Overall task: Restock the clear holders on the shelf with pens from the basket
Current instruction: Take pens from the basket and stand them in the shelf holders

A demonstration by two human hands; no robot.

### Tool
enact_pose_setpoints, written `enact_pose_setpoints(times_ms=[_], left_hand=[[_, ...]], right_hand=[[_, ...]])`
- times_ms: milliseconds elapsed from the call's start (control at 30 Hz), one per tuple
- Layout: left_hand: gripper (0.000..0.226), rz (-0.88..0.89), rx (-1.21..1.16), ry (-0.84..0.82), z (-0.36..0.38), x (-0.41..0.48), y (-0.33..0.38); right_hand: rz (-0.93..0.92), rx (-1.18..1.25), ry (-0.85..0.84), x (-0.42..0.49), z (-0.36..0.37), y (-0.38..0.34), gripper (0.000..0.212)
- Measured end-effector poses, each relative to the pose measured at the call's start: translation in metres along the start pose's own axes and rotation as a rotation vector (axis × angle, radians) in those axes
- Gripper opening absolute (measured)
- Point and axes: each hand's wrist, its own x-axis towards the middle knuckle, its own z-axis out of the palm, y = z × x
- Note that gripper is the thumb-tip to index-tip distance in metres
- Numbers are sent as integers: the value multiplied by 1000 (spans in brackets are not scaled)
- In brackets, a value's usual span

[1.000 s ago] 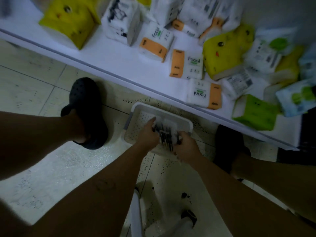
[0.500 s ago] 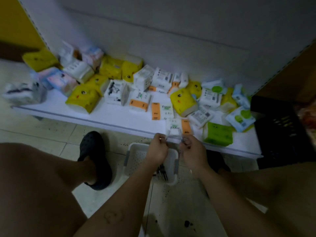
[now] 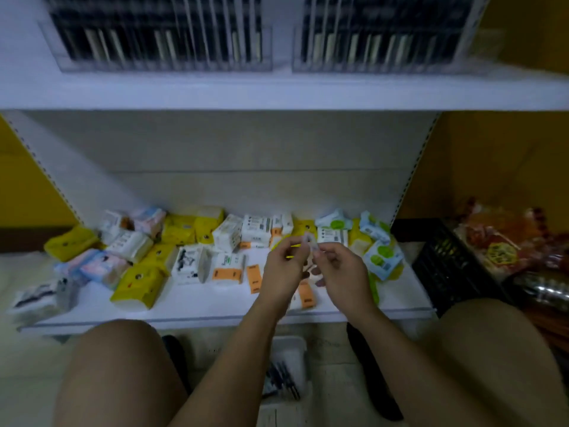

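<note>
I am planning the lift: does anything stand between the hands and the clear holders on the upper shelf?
Nothing visible does. The left hand and right hand pinch a small pale item before the lower shelf; the clear holders stand on the upper shelf above, only open air between.

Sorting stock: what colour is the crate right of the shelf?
The crate is black; head view.

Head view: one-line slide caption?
Left hand and right hand pinch a small pale item over tissue packs; white basket of dark pens below, clear holders overhead.

Dark shoes (image 3: pixel 374 377) on both feet
</note>
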Motion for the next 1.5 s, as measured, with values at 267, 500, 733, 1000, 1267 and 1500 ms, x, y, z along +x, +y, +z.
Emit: enact_pose_setpoints(times_ms=[267,500,733,1000,1267,1500], left_hand=[[12,215,127,-26,52,8,96],[22,460,246,-128,101,8,187],[34,681,366,-156,145,14,258],[29,817,431,-111,185,40,315],[22,966,511,14,216,84,361],[16,1057,637,73,227,115,375]], right_hand=[[-187,-26,184,28,-82,-71,13],[-352,-15,173,44,-151,-149,45],[-462,-29,235,78,-204,-207,43],[-527,-27,301,129,-250,-242,39],[-611,18,324,194,-270,-277,38],[-621,1,312,239,-267,-280,37]])
